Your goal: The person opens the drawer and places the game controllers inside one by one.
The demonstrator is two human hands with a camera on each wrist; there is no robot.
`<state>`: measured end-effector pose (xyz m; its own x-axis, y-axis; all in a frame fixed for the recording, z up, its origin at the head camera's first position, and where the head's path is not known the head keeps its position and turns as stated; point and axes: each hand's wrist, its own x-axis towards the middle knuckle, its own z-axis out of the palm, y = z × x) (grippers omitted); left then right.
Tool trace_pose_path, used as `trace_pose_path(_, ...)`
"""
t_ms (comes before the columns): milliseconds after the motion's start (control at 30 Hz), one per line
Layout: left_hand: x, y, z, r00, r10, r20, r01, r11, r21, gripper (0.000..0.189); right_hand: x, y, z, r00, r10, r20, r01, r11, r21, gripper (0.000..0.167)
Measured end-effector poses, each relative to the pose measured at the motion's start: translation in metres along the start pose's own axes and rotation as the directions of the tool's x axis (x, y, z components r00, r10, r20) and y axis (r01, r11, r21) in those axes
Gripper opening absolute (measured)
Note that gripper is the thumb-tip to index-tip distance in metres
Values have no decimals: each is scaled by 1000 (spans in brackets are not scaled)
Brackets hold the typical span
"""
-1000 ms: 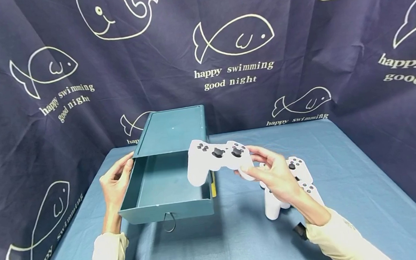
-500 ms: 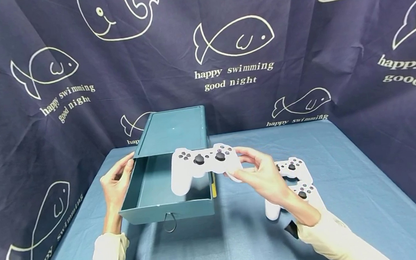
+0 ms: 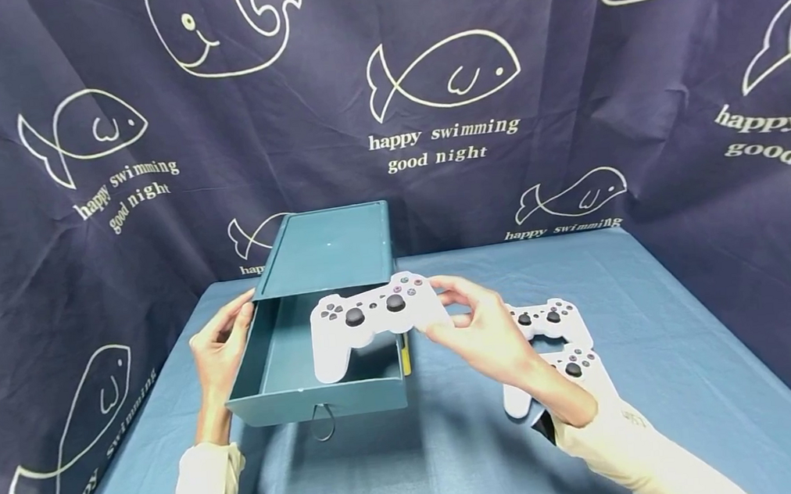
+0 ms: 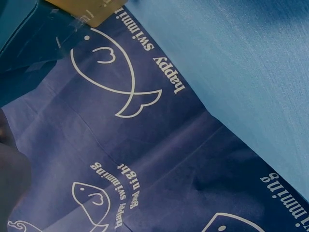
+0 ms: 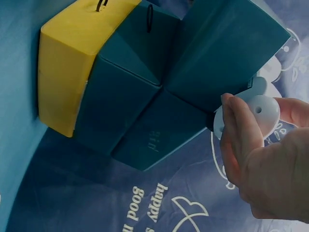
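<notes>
In the head view, a white game controller hangs over the pulled-out teal drawer, overlapping its right part. My right hand pinches the controller's right grip between thumb and fingers; the left grip points down toward the drawer's inside. The right wrist view has the controller end-on in the fingers, beside the raised teal drawer. My left hand grips the left edge of the teal drawer box, thumb near the drawer's wall. Only a dark part of that hand enters the left wrist view.
Two more white controllers lie on the blue cloth to the right: a rear one and a front one, partly behind my right forearm. A yellow drawer unit sits below the teal one. A dark blue fish-print curtain hangs behind.
My right hand has carried the controller leftward, from the drawer's right edge to over the drawer, and its left grip has dipped lower. The left hand and drawer box stay put.
</notes>
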<state>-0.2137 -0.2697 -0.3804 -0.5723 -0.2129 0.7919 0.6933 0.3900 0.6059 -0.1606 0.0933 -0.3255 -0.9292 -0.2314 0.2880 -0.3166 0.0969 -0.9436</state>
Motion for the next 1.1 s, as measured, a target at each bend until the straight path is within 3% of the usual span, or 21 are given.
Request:
trace_pose_path(433,3,36,6,1000,-16,-6,16,1000,-15,21,-3,-17,5,1000,-13,25,16,992,-123,48)
trace_pose_path(600,2,37,6,1000,-21,-3,21,1000,-9,21,-2,-20,8,998,-23,53,29,992,-123,49)
trace_pose_path(867,3,38,6,1000,-20,-7,20,1000,-16,21,-1,-26,13,999,-35,35,41,979,-199,54)
trace_pose_path(1100,2,38,6,1000,-17,0,17,1000,3,21,-2,-28,21,993,-118,21,119,939,-322,53)
